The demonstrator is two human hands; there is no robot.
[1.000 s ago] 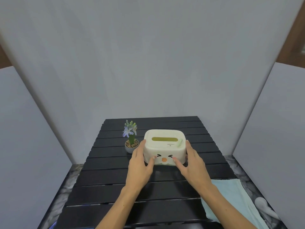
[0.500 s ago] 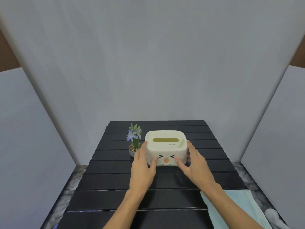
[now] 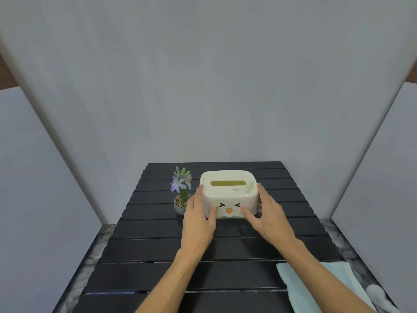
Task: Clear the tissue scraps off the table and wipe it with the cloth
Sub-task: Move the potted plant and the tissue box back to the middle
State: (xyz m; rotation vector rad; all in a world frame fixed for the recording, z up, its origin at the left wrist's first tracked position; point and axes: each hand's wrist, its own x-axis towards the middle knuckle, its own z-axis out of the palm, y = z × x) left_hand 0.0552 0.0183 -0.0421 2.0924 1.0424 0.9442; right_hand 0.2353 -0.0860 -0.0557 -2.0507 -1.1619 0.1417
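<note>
Little has moved: our left hand (image 3: 198, 219) and right hand (image 3: 269, 219) still clasp the tissue box (image 3: 229, 194), while the soft, limp cloth (image 3: 316, 288) at lower right awaits an edge pinch.

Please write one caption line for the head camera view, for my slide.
Both hands, left hand and right hand, hold a cream tissue box on a black slatted table.

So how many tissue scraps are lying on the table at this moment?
0. No scraps show on the black slatted table; it carries only the tissue box, flower pot and cloth. Some could lie hidden behind the box or under both forearms.
</note>
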